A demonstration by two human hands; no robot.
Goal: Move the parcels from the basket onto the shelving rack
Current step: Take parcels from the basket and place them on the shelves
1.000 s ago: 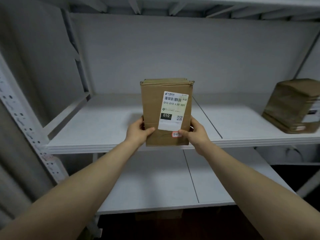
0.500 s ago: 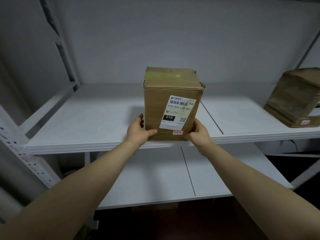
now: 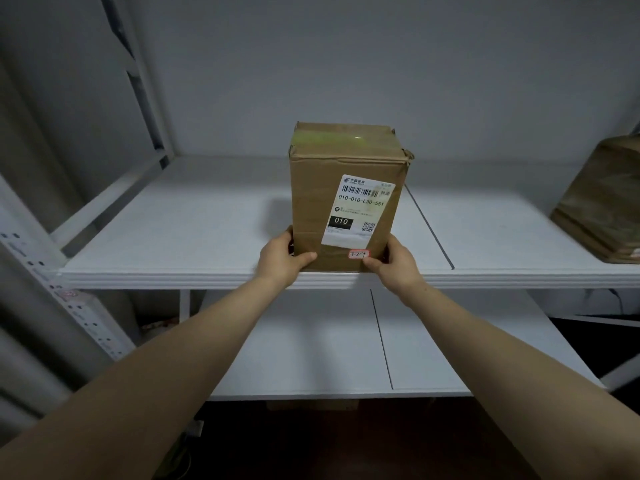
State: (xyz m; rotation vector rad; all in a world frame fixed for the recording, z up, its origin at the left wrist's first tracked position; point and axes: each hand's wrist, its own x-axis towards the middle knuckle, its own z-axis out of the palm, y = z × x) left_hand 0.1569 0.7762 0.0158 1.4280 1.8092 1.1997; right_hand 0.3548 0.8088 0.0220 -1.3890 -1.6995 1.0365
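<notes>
A brown cardboard parcel box (image 3: 346, 188), taller than it is wide, stands upright at the centre of the view. Its base meets the front edge of the upper white shelf board (image 3: 173, 237) of the rack. A strip of glossy clear tape (image 3: 339, 136) crosses its creased top. On the front face, a white shipping label (image 3: 360, 209) carries a barcode, the code 010-010-L30-551 and a black block reading 010. Just below it, at the box's five o'clock corner, is a small red-edged handwritten sticker (image 3: 358, 254).

Both bare hands grasp the box low down. The left hand (image 3: 280, 259) clasps the seven o'clock corner, thumb laid across the front and fingers wrapped behind the side. The right hand (image 3: 394, 263) clasps the five o'clock corner the same way, its thumb touching the sticker. Both forearms reach in from the bottom corners.

At three o'clock, well apart on the same board, sits a second brown wrapped parcel (image 3: 602, 199), tilted and cut off by the frame. At six o'clock lies a lower white shelf board (image 3: 311, 341). At eight o'clock a white perforated metal upright (image 3: 69, 306) slants upward. A plain grey wall (image 3: 346, 64) fills twelve o'clock.
</notes>
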